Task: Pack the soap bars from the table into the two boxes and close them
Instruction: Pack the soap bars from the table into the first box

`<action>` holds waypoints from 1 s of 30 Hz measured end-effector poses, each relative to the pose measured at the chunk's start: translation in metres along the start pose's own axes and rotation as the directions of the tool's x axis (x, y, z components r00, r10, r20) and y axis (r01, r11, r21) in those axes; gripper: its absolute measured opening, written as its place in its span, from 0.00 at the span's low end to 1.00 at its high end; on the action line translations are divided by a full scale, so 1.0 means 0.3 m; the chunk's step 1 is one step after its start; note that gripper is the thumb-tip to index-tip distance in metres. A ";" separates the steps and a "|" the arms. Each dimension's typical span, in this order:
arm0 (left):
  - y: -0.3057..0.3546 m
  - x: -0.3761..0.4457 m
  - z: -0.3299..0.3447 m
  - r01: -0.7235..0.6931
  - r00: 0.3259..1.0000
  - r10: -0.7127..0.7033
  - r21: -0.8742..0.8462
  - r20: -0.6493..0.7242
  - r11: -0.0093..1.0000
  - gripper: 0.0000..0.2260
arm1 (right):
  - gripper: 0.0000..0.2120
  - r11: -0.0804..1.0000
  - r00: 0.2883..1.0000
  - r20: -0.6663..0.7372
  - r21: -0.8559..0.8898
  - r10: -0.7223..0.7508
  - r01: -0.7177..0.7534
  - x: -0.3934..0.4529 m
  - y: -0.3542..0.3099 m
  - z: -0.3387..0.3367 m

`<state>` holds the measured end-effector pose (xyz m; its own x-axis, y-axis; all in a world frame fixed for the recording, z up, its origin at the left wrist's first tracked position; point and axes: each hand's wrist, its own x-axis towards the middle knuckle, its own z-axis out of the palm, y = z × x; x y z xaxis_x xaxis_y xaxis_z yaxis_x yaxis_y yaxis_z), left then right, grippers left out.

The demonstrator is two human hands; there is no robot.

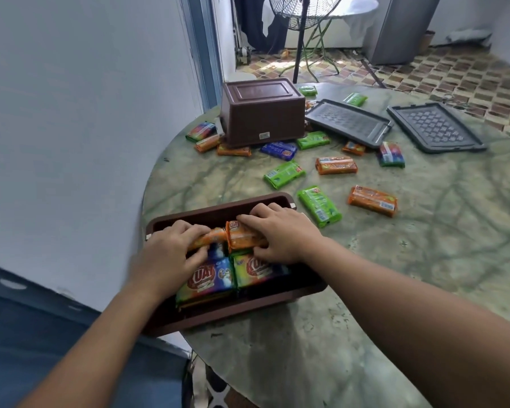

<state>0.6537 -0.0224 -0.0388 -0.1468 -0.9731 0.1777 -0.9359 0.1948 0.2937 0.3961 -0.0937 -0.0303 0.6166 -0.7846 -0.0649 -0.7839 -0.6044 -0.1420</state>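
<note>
An open brown box (212, 212) sits at the table's near left edge. Inside lie two rainbow-wrapped soap bars (209, 278) in front and two orange bars behind. My left hand (171, 248) grips the left orange bar (211, 237). My right hand (280, 234) grips the right orange bar (240, 235). A second brown box (262, 110) stands upside down at the far side. Two dark lids (348, 122) (436, 128) lie flat to its right. Several green, orange, blue and rainbow bars are scattered across the table, such as a green one (318, 206) and an orange one (373, 200).
The round green marbled table (395, 275) fills the right side. A white wall (71, 113) stands close on the left. Beyond the table are a fan stand (301, 39), a folding table and patterned floor tiles.
</note>
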 end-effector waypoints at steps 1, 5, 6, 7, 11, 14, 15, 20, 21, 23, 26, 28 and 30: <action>-0.002 0.000 -0.001 0.007 1.000 -0.007 -0.038 -0.023 0.999 0.17 | 0.34 1.000 1.000 0.002 0.007 0.003 -0.003 0.001 0.002 0.000; -0.009 0.002 -0.003 0.045 0.999 -0.046 -0.068 -0.016 0.997 0.22 | 0.31 0.999 1.000 0.015 0.038 0.001 -0.001 0.002 0.005 0.003; -0.012 0.006 0.001 0.050 0.999 -0.050 -0.045 0.006 0.998 0.23 | 0.31 0.999 1.000 0.018 0.046 -0.002 0.001 0.004 0.006 0.002; -0.013 0.011 0.003 0.055 0.998 -0.054 -0.013 0.029 0.998 0.24 | 0.31 0.999 1.000 0.019 0.054 -0.002 0.001 0.005 0.007 0.002; -0.025 0.035 0.015 0.072 0.995 -0.076 0.069 0.058 0.995 0.27 | 0.32 0.997 1.000 0.011 0.073 0.003 -0.003 0.008 0.013 0.005; -0.024 0.031 0.015 0.064 0.998 -0.065 0.076 0.017 0.995 0.28 | 0.32 0.997 1.000 0.001 0.073 0.004 -0.004 0.005 0.013 0.006; -0.024 0.028 0.016 0.045 0.999 -0.047 0.099 0.008 0.994 0.29 | 0.32 0.997 1.000 -0.001 0.074 0.005 -0.005 0.005 0.013 0.007; -0.021 0.022 0.013 -0.015 0.996 0.001 0.155 0.091 0.988 0.27 | 0.31 0.997 1.000 -0.002 0.081 0.005 -0.005 0.006 0.013 0.005; -0.023 0.023 0.013 -0.011 0.995 -0.004 0.145 0.098 0.989 0.26 | 0.31 0.996 1.000 -0.002 0.086 0.005 -0.005 0.006 0.012 0.006; -0.025 0.022 0.011 -0.006 0.996 -0.006 0.123 0.091 0.992 0.25 | 0.31 0.996 1.000 -0.005 0.094 0.004 -0.003 0.003 0.013 0.006; -0.024 0.019 0.009 -0.002 0.998 -0.005 0.097 0.069 0.995 0.22 | 0.29 0.995 1.000 -0.008 0.097 0.000 0.001 0.001 0.013 0.005; -0.024 0.018 0.011 0.005 0.998 -0.010 0.077 0.057 0.997 0.18 | 0.28 0.995 1.000 -0.019 0.100 -0.001 0.003 -0.002 0.012 0.005; -0.024 0.015 0.011 0.011 0.999 -0.014 0.071 0.045 0.997 0.15 | 0.26 0.993 0.999 -0.039 0.120 0.006 -0.001 -0.004 0.008 0.008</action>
<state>0.6586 -0.0286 -0.0433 -0.1482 -0.9802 0.1312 -0.9576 0.1754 0.2285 0.3936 -0.0939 -0.0328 0.6087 -0.7929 -0.0272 -0.7702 -0.5824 -0.2599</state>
